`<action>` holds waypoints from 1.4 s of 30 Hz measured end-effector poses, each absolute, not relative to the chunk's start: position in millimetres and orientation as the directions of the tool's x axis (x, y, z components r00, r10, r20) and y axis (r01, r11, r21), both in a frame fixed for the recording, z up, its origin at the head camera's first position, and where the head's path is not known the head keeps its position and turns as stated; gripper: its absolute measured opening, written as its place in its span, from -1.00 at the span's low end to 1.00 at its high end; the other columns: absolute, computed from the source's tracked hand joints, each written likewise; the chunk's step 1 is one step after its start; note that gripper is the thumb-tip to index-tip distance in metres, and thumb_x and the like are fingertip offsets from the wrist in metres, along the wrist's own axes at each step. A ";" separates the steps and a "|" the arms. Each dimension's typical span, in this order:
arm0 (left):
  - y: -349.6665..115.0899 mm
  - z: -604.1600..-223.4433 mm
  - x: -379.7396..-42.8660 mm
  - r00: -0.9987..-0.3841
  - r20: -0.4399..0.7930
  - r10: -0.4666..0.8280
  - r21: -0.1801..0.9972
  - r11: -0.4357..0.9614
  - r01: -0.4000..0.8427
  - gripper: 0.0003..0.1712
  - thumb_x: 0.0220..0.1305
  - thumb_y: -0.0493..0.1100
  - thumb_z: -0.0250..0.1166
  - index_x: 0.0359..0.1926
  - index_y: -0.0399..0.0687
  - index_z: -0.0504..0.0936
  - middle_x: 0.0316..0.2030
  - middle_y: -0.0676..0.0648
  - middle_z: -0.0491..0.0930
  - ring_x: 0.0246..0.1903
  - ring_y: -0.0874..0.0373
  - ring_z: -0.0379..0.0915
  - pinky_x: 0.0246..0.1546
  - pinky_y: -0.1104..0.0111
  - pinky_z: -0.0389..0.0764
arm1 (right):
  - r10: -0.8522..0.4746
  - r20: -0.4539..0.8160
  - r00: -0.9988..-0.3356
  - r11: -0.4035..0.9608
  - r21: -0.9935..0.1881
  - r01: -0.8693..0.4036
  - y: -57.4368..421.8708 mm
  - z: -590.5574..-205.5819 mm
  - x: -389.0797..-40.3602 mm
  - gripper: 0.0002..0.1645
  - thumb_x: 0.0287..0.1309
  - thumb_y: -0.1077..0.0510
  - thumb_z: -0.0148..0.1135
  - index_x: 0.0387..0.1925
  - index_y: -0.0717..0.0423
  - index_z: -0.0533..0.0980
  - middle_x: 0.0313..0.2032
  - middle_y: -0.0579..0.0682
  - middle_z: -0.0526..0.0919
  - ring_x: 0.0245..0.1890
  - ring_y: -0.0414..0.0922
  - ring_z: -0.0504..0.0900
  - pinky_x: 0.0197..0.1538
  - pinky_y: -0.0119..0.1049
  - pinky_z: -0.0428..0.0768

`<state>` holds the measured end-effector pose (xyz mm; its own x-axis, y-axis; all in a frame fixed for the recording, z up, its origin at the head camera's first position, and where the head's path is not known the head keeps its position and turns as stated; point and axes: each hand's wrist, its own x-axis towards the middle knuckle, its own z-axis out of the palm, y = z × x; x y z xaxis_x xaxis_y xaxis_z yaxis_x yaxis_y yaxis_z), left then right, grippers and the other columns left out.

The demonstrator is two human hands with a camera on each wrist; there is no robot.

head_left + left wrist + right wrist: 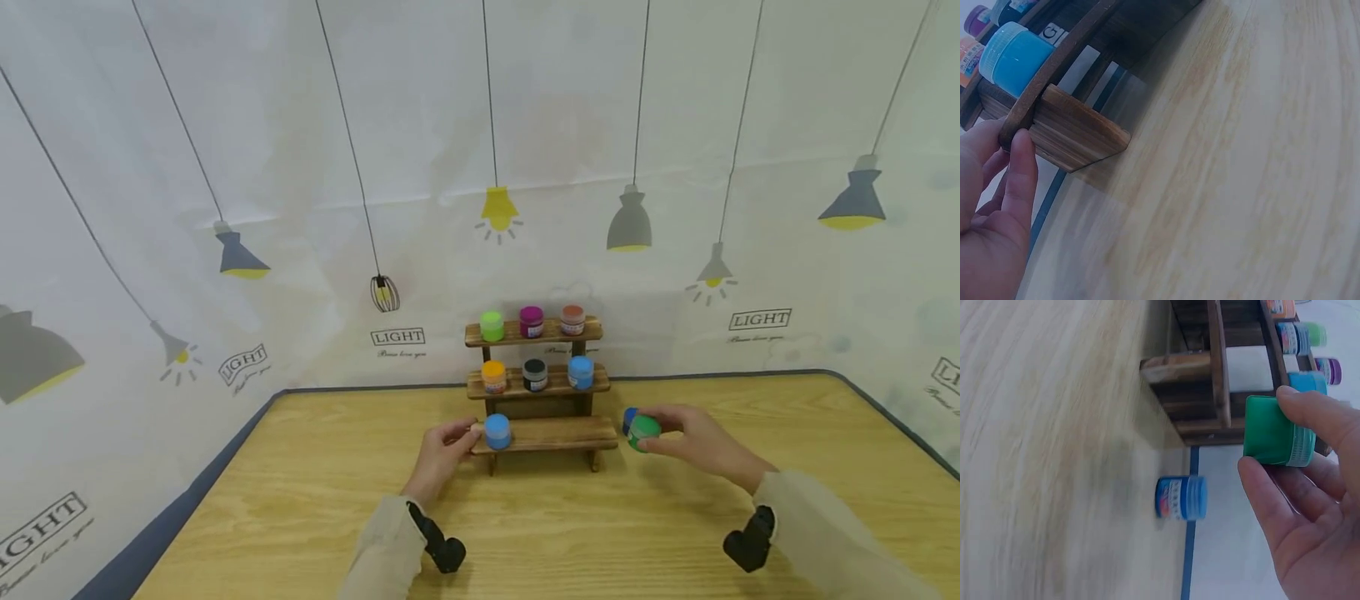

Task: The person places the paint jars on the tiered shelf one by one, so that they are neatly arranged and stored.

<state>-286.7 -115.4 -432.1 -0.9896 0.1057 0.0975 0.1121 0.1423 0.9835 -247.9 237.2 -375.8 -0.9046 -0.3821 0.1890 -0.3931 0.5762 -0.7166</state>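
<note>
A three-tier wooden rack [555,433] stands near the wall. My left hand [441,454] pinches the left end of its lowest board [1047,81] between thumb and fingers. Just beside those fingers a light blue paint jar [497,432] sits on that board. My right hand [697,437] holds a green paint jar [1269,430] by thumb and fingertips, raised off the table to the right of the rack. A dark blue paint jar [1180,497] stands on the table; in the head view the green one partly hides it.
The middle tier bears orange [493,376], black [535,375] and blue [581,372] jars. On the top tier are lime green [492,326], purple [531,322] and reddish-brown [572,320] jars. Behind the wooden table [337,467] rises a lamp-patterned wall covering [435,233].
</note>
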 end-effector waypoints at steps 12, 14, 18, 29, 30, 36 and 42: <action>-116.9 -430.2 -285.1 -0.992 0.077 0.105 0.987 0.133 0.090 -0.57 0.20 -0.21 0.16 0.05 -0.39 0.43 -0.31 -0.10 0.53 -0.39 0.22 0.45 -0.30 0.26 0.57 | -0.479 0.238 -0.845 0.516 -0.702 -0.490 192.7 -374.1 -254.9 -0.41 0.05 0.05 0.22 0.02 0.38 0.38 -0.17 0.13 0.53 -0.22 -0.03 0.52 -0.23 -0.23 0.53; -117.2 -430.6 -285.4 -0.992 0.066 0.111 0.988 0.131 0.080 -0.57 0.20 -0.23 0.15 0.05 -0.40 0.43 -0.29 -0.13 0.53 -0.35 0.16 0.46 -0.28 0.23 0.56 | -0.486 0.234 -0.842 0.509 -0.707 -0.491 184.5 -376.0 -255.5 -0.42 0.04 0.05 0.23 0.02 0.36 0.39 -0.19 0.11 0.53 -0.23 -0.04 0.52 -0.23 -0.25 0.53; -117.4 -431.3 -286.3 -0.991 0.058 0.118 0.989 0.128 0.073 -0.58 0.21 -0.26 0.14 0.06 -0.42 0.41 -0.26 -0.16 0.53 -0.27 0.00 0.47 -0.26 0.17 0.55 | -0.499 0.240 -0.833 0.497 -0.708 -0.502 168.7 -377.7 -257.7 -0.43 0.03 0.08 0.24 0.01 0.38 0.39 -0.20 0.12 0.54 -0.20 0.04 0.52 -0.22 -0.26 0.55; -116.1 -434.0 -287.6 -0.991 0.096 0.095 0.984 0.143 0.109 -0.57 0.21 -0.20 0.15 0.05 -0.38 0.44 -0.29 -0.11 0.53 -0.32 0.12 0.46 -0.31 0.28 0.57 | -0.416 0.251 -0.874 0.570 -0.677 -0.466 137.2 -382.2 -268.0 -0.47 -0.02 0.12 0.28 0.01 0.27 0.42 -0.10 0.16 0.51 -0.14 0.07 0.51 -0.25 -0.25 0.56; -116.2 -434.1 -287.9 -0.991 0.098 0.094 0.983 0.144 0.111 -0.57 0.21 -0.20 0.15 0.05 -0.38 0.44 -0.30 -0.11 0.53 -0.32 0.12 0.46 -0.32 0.29 0.57 | -0.414 0.255 -0.874 0.571 -0.675 -0.468 135.1 -382.4 -268.9 -0.47 -0.02 0.13 0.28 0.01 0.27 0.43 -0.11 0.15 0.52 -0.15 0.07 0.51 -0.25 -0.25 0.56; -116.1 -434.0 -288.1 -0.992 0.092 0.084 0.985 0.141 0.104 -0.59 0.20 -0.21 0.16 0.03 -0.37 0.46 -0.33 -0.08 0.53 -0.34 0.11 0.46 -0.33 0.31 0.57 | -0.395 0.248 -0.884 0.597 -0.663 -0.453 124.3 -382.5 -273.1 -0.48 -0.02 0.13 0.29 0.01 0.22 0.44 -0.11 0.10 0.53 -0.14 0.03 0.51 -0.21 -0.22 0.54; -115.9 -433.6 -286.5 -0.991 0.097 0.089 0.984 0.138 0.109 -0.59 0.20 -0.22 0.16 0.03 -0.37 0.46 -0.33 -0.09 0.53 -0.34 0.09 0.46 -0.34 0.29 0.58 | -0.379 0.231 -0.896 0.581 -0.694 -0.425 118.4 -384.9 -275.4 -0.48 -0.01 0.15 0.28 0.03 0.21 0.43 -0.08 0.10 0.51 -0.13 0.01 0.50 -0.18 -0.20 0.53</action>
<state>-286.5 -115.9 -433.6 -0.9913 0.0888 0.0969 0.1086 0.1382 0.9844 -275.4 118.4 -384.9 -0.8960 -0.3795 0.2305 -0.4247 0.5811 -0.6942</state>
